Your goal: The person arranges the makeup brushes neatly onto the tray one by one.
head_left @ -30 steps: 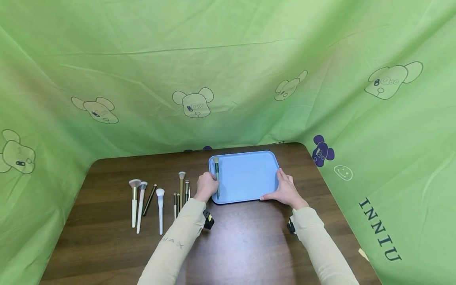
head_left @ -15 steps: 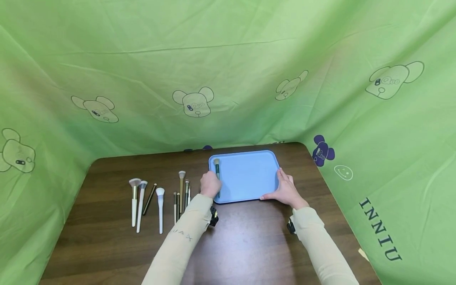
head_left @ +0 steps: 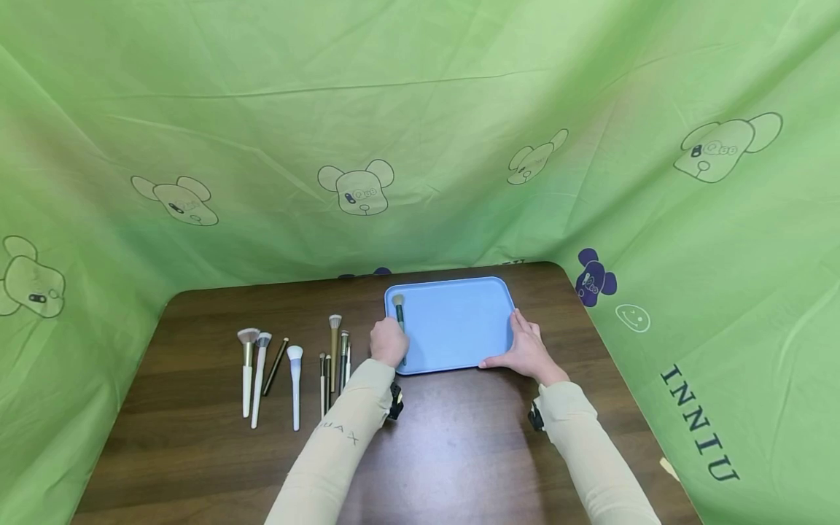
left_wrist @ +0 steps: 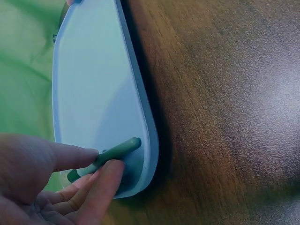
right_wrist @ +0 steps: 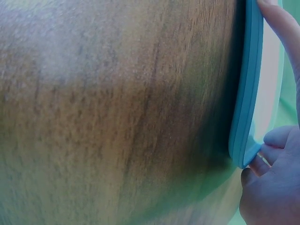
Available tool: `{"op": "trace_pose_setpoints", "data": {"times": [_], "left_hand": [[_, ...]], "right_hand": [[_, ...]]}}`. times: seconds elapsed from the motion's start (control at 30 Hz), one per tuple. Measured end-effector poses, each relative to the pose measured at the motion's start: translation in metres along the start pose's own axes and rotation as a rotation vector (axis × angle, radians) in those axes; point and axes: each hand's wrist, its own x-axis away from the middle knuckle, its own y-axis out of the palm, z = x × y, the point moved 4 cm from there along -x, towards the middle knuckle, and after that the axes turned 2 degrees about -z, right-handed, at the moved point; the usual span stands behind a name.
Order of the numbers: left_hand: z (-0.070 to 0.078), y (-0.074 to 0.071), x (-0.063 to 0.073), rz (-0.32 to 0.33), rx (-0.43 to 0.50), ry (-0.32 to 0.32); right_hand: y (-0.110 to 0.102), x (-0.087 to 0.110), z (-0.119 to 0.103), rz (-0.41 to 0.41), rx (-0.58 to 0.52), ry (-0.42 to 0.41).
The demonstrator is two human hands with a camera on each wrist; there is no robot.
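Left hand (head_left: 389,342) pinches green brush (head_left: 399,309) along blue tray's (head_left: 459,321) left edge; right hand (head_left: 527,354), thumb and fingers spread, touches near-right corner. Likely placing step; full contact unclear. Next calls for gentle release.

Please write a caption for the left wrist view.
Left hand pinching a green brush at one end of a blue tray.

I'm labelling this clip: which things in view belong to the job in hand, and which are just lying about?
In the job:
Green-handled brush, pinched by the left hand
Blue tray, touched by the right hand

Lying about, or background:
Loose brushes on the table, untouched, though possibly part of the job
Green curtain
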Motion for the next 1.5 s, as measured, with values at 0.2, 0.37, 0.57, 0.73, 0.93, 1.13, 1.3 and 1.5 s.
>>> {"op": "trace_pose_setpoints", "data": {"times": [0.2, 0.37, 0.57, 0.73, 0.93, 1.13, 1.3, 1.5], "left_hand": [[0.0, -0.001, -0.001, -0.022, -0.016, -0.007], [0.001, -0.01, -0.003, -0.011, -0.022, 0.023], [-0.002, -0.027, -0.005, 0.024, 0.012, 0.06], [-0.004, -0.042, -0.006, 0.073, 0.077, 0.102], [-0.008, -0.06, -0.007, 0.104, 0.08, 0.13], [-0.023, -0.075, -0.004, 0.093, 0.116, 0.284], [-0.046, -0.081, -0.002, 0.025, 0.119, 0.387], [-0.07, -0.094, 0.003, 0.011, 0.112, 0.385]], "right_hand": [[0.001, 0.0, 0.002, 0.0, -0.005, 0.005], [0.0, 0.0, 0.002, -0.004, -0.006, 0.009], [-0.001, 0.001, 0.002, -0.008, -0.002, 0.013], [-0.002, 0.002, 0.002, -0.006, 0.001, 0.016], [-0.003, 0.003, 0.002, -0.005, 0.004, 0.015], [-0.001, 0.002, 0.002, -0.02, 0.01, 0.012], [-0.001, 0.003, 0.0, -0.015, 0.01, 0.009], [-0.001, 0.003, -0.001, -0.012, 0.009, 0.005]]}}
